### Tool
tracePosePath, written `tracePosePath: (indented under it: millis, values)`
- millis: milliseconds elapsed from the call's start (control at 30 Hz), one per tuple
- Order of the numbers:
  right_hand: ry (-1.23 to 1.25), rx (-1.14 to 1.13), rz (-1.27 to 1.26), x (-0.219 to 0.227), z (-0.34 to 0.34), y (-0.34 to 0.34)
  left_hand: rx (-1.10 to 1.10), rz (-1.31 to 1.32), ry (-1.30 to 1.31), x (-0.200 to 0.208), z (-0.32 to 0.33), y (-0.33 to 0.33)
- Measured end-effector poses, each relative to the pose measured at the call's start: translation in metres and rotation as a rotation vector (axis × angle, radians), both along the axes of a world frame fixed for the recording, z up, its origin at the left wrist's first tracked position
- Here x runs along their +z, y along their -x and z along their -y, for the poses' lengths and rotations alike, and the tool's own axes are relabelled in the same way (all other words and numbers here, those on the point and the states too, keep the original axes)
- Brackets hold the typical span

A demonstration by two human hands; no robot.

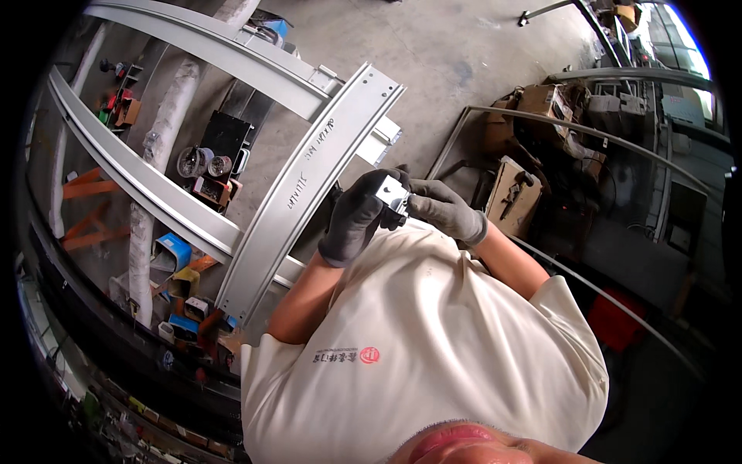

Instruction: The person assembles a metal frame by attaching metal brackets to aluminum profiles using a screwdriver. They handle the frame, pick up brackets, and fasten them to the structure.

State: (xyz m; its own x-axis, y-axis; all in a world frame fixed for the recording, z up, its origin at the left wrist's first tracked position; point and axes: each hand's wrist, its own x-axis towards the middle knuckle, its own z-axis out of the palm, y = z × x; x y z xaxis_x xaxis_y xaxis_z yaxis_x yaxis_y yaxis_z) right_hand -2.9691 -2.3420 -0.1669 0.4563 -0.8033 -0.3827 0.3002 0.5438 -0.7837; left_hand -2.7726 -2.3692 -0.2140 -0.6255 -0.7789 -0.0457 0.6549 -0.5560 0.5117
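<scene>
My left hand (352, 224), in a dark grey work glove, is closed around a small blocky fitting. This fitting (391, 191) has a shiny silver metal face with a hole and some black parts at its lower end. From the other side my gloved right hand (450, 210) pinches it with fingertips and thumb. Both hands are in front of my chest. Just left of them lies a pale grey metal frame, whose nearest profile (309, 182) carries handwritten marks and small holes at its ends.
Long rails (154, 162) of the frame run off to the left. Beneath them are a wrapped roller (170, 116), a black case (224, 135) and a blue bin (171, 251). At right stand a thin metal rail (572, 120), cardboard boxes (545, 104) and a red object (618, 319).
</scene>
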Motion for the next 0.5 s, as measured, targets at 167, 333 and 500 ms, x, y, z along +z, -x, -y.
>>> tracePosePath:
  millis: [167,333,500]
  values:
    - [0.053,0.170,-0.024,-0.016,0.064,0.027,0.127,0.055,-0.092,0.003,0.039,0.022]
    - [-0.070,0.279,0.056,-0.037,0.122,0.074,0.137,0.154,-0.033,-0.020,0.074,0.057]
    - [-0.218,0.421,0.182,-0.060,0.178,0.131,0.345,0.458,-0.030,-0.031,0.089,0.119]
